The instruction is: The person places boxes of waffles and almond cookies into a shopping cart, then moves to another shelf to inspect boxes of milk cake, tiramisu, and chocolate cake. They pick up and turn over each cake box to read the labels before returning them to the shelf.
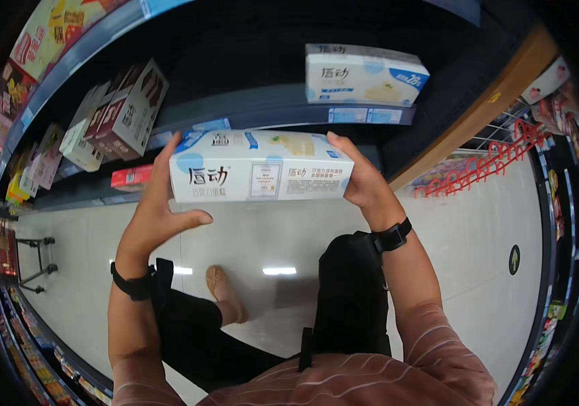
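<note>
A long white box with blue dots, a cake picture and dark lettering is held level in front of a dark shelf. My left hand grips its left end, the thumb stretched out below the lower edge. At the right end my right hand is closed around the box, fingertips at the top corner. Behind and above, a similar white and blue box sits on the shelf. Both wrists wear black bands.
White and brown boxes lean at the shelf's left part, near a red box. Red hooks hang on a wire rack at right, past a wooden post. A black-legged stand is on the floor at left.
</note>
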`<state>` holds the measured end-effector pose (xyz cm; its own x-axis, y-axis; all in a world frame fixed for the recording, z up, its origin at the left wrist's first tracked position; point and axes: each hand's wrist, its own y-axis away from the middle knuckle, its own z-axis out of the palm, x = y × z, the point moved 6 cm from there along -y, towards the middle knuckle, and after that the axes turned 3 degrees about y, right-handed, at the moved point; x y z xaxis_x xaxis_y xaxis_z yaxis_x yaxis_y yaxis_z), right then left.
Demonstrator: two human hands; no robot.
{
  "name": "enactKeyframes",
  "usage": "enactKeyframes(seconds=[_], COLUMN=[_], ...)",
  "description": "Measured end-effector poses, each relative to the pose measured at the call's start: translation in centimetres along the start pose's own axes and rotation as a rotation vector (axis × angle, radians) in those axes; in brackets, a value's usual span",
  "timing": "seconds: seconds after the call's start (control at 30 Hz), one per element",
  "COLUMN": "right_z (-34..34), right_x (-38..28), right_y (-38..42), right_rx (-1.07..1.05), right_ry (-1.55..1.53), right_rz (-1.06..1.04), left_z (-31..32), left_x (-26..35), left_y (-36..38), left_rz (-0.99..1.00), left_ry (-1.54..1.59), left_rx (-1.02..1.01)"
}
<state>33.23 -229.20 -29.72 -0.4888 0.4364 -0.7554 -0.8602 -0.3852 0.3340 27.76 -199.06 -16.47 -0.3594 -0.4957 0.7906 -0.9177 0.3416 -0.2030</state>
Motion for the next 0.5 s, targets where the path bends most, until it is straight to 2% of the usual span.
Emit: enactKeyframes(seconds=[0.1,0.13,0.23,0.27,0.37,0.4,0.43,0.5], right_z=[-0.8,-0.5,0.7,1.4,1.5,1.2,1.2,0.3], right_x=[-0.8,-1.2,-2.2,-3.0,-4.9,-5.3,-6.1,-6.8], right_y=[0.0,0.1,0.3,0.9,1.6,1.9,2.8,4.0], right_rx=[-0.043,-0.078,-0.115,-0.247,-0.209,-0.162,-0.104,-0.044], right_ry=[-0.045,-0.058,-0.141,-0.119,0.011,0.065,0.113,0.119], right_rz=[0.021,-0.003,-0.04,-0.083,-0.163,-0.157,-0.196,-0.247], left_z=[0.5,0.4,-0.2,-0.5,-1.8,-2.0,-2.4,-3.7], left_x=[1.3,1.6,1.4,2.0,-1.8,-1.6,-2.5,-3.0], left_y=[-1.5,-2.0,-3.8,-4.3,-5.3,-5.8,-6.1,-6.8], left_rz=[0.126,0.149,0.059,0.197,-0.034,0.012,-0.016,-0.082], left_ry=[-0.435,-0.482,-0.316,-0.301,0.048,0.057,0.229,0.223], left_rx=[0.055,0.09,0.096,0.165,0.178,0.223,0.238,0.292])
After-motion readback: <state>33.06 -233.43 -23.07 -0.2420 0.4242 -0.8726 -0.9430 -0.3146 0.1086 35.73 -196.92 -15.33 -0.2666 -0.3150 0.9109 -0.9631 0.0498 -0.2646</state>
